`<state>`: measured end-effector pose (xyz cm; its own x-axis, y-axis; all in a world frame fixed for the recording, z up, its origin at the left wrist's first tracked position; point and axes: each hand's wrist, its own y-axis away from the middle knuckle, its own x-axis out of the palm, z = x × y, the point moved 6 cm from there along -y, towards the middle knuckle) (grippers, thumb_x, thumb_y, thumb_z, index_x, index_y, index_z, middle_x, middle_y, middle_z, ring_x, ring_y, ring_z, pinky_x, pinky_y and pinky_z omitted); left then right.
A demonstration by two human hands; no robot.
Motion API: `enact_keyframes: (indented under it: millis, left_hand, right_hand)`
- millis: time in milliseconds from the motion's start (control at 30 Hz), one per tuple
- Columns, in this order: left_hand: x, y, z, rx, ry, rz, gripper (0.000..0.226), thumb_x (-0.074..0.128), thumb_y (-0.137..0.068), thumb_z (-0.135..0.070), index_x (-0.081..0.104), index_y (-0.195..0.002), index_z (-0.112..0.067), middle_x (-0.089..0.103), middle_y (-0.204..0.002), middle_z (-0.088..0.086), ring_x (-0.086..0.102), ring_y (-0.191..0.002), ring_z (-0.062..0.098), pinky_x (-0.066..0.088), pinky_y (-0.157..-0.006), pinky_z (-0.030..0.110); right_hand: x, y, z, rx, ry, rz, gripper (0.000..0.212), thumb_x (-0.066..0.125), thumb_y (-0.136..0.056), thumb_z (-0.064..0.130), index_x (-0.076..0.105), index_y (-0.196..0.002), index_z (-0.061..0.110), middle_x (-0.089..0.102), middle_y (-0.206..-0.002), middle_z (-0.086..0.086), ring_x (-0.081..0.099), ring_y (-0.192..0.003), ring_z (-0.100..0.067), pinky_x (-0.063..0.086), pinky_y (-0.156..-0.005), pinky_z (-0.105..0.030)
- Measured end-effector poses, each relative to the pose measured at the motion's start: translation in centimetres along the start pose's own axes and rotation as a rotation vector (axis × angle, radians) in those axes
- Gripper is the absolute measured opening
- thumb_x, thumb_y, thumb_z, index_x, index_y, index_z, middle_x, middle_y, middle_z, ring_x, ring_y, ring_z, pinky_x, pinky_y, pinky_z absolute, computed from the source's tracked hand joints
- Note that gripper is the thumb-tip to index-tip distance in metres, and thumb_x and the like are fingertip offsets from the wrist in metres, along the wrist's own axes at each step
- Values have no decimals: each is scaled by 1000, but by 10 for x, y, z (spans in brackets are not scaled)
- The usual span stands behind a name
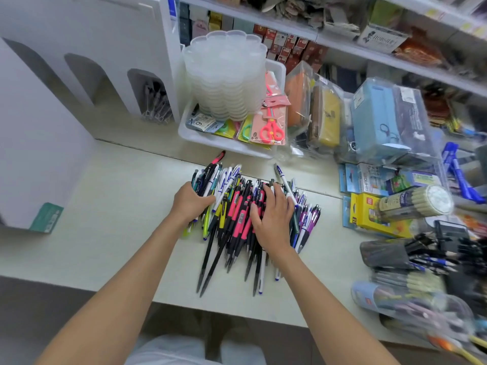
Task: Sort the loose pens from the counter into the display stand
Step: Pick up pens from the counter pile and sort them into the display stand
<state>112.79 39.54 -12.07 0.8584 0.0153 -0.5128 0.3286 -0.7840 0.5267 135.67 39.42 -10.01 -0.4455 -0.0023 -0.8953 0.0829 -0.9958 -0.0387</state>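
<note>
A heap of loose pens [234, 214], pink, black, white, yellow and purple, lies on the pale counter [118, 206]. My left hand [191, 202] curls round a bunch of pens at the heap's left edge. My right hand [274, 214] lies flat on the right half of the heap with its fingers spread. The white display stand [87, 48] rises at the far left, with arched slots. The rightmost slot [154, 101] holds several dark pens; the other slots look bare.
A white tray [226, 143] with stacked clear lids and packaged scissors stands behind the heap. Pencil cases in plastic, a yellow box [369, 212], a tube of pencils and pen holders crowd the right side. Shelves of stock run along the back.
</note>
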Motion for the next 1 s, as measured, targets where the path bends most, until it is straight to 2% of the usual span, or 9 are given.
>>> enact_keyframes:
  millis: [167,233,333,467,633,733,833,933,1000]
  left_hand:
    - [-18,2,8,38,41,55,28,72,-78,-19,57,-100,-13,66,-92,7,64,-82,26,50,-63,32]
    - [-25,5,9,44,78,107,25,71,-80,-16,55,-99,-13,65,-89,8,64,-75,26,52,-62,36]
    - [-33,10,11,50,139,202,21,69,-78,-7,54,-90,-15,61,-77,8,60,-64,24,48,-55,31]
    - [-40,16,12,85,232,326,34,76,-74,-3,61,-102,-16,72,-93,11,69,-76,23,60,-78,45]
    - [-47,31,-4,179,274,383,32,76,-80,-6,61,-105,-18,74,-91,6,68,-73,16,56,-65,26]
    - [-52,40,-17,235,287,383,28,76,-83,-9,60,-99,-25,72,-86,1,68,-68,10,52,-57,18]
    - [-57,47,-27,247,318,414,22,75,-84,-9,62,-98,-19,71,-84,5,68,-73,16,56,-67,26]
    - [-66,55,-37,252,497,491,14,73,-83,-7,61,-90,-4,63,-73,9,60,-67,22,51,-68,34]
    - [-72,63,-49,255,570,567,16,72,-82,-4,60,-93,-1,59,-71,10,57,-66,22,51,-72,38]
  right_hand:
    - [-1,-1,0,19,27,10,56,33,-94,47,38,-141,18,29,-152,-4,18,-144,-17,6,-121,-49]
    - [-3,-1,2,23,48,12,55,34,-95,47,38,-141,19,29,-152,-4,17,-144,-18,6,-121,-49]
    - [-6,-1,6,38,53,12,54,36,-95,46,39,-141,19,31,-152,-4,19,-144,-19,6,-121,-49]
    - [-17,-2,12,41,13,-60,52,33,-95,47,44,-136,17,34,-149,-5,23,-142,-20,12,-119,-52]
    - [-45,-16,50,17,-200,-169,47,41,-94,38,49,-134,14,45,-142,-3,35,-135,-17,25,-116,-40]
    - [-52,-27,82,120,-505,-51,40,42,-99,37,51,-132,16,55,-129,2,49,-119,-11,39,-103,-32]
    - [-52,-36,103,278,-770,32,35,39,-103,38,52,-129,20,60,-124,0,56,-116,-17,44,-99,-34]
    - [-59,-39,115,275,-802,28,34,39,-103,38,54,-127,19,63,-118,-4,61,-109,-22,46,-102,-44]
    - [-68,-41,129,205,-871,38,29,41,-104,34,52,-128,22,62,-119,-6,62,-106,-21,48,-100,-41]
